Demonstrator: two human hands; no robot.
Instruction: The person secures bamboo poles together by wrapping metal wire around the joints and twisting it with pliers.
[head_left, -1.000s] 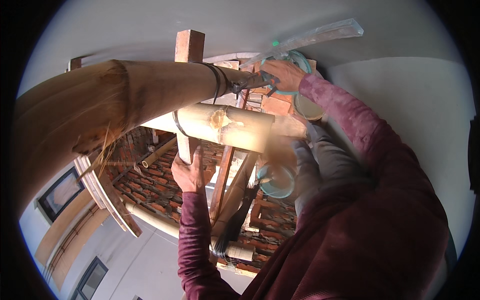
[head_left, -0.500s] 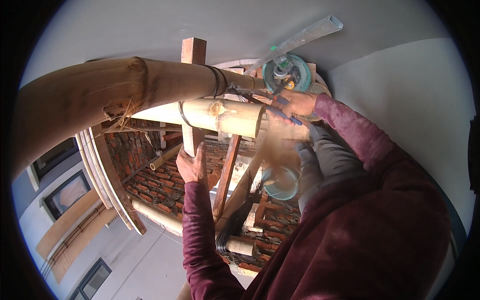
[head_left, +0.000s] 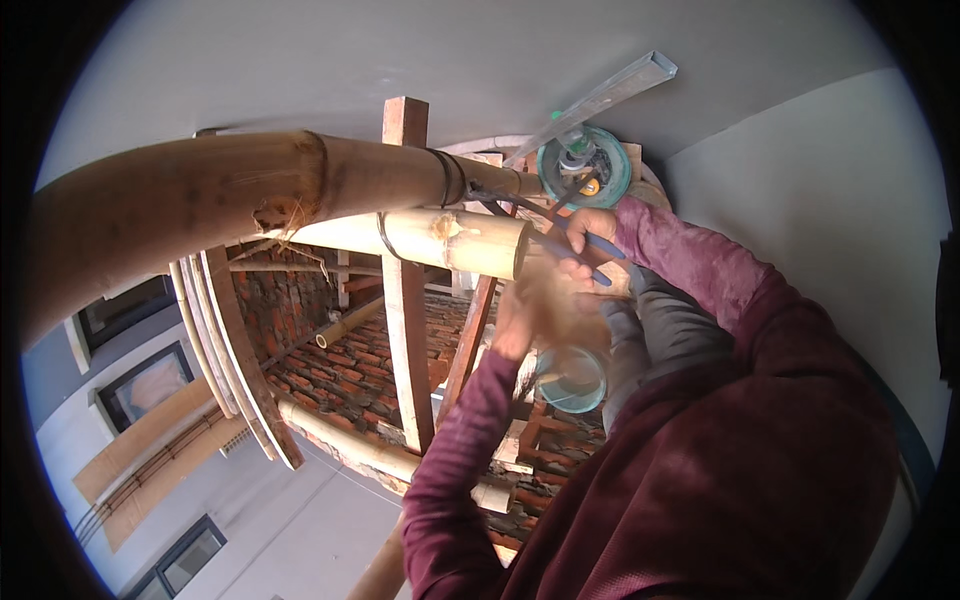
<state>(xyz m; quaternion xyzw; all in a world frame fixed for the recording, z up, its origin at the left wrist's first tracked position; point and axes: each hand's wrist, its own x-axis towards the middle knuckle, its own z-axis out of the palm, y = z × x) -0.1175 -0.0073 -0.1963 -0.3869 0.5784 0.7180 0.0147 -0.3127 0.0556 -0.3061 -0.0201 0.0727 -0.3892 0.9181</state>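
My right hand (head_left: 590,232) is closed on blue-handled pliers (head_left: 606,246). Their dark jaw end reaches left to the wire tie around the upper bamboo pole (head_left: 375,170). Just below lies a paler bamboo pole (head_left: 480,243), its cut end facing my hands. A squared timber post (head_left: 405,330) crosses behind the paler pole and rises above the upper one. My left hand (head_left: 515,322) is raised below the cut end, smeared by motion, so its finger state is unclear. Dark wire (head_left: 385,236) also loops around the paler pole.
A teal bucket (head_left: 584,168) with a bottle and tools inside stands at the back, beneath a metal bar (head_left: 610,92). Another teal bucket (head_left: 571,380) sits below my hands. Brickwork (head_left: 350,375) lies beneath the frame. Grey walls rise behind and right.
My left hand has let go of the timber post and moved right, toward the pale pole's cut end. My right hand stays on the pliers. The view has shifted slightly.
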